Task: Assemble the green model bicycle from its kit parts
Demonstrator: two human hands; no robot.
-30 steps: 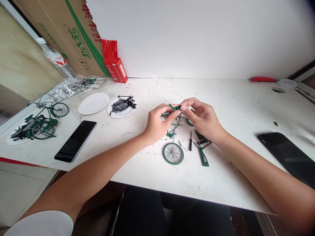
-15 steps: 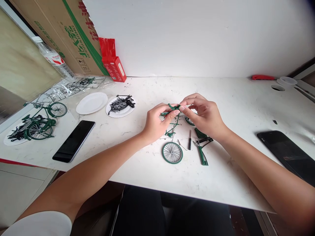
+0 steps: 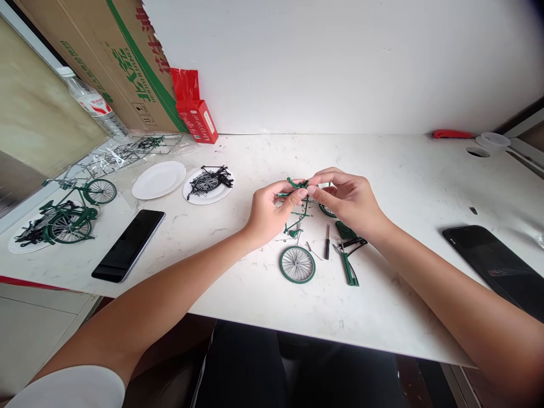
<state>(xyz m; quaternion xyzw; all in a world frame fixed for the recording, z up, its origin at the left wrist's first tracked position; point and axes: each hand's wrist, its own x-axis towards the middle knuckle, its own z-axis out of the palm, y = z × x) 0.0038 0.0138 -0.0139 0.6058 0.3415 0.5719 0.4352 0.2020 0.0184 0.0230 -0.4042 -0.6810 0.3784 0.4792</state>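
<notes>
Both of my hands meet over the middle of the white table. My left hand pinches a small green model bicycle frame, thumb and forefinger closed on its upper end. My right hand is closed in a pinch at the same top end of the frame. Below the hands lie a loose green spoked wheel, a small black screwdriver and green and black frame parts. A second wheel is partly hidden behind my right hand.
Left of me lie a black phone, an empty paper plate, a plate of black parts and two green model bicycles. Another phone lies at the right. A red box and cardboard carton stand at the back.
Both hands and the frame stay in nearly the same spot; the fingers have shifted slightly at the top of the frame.
</notes>
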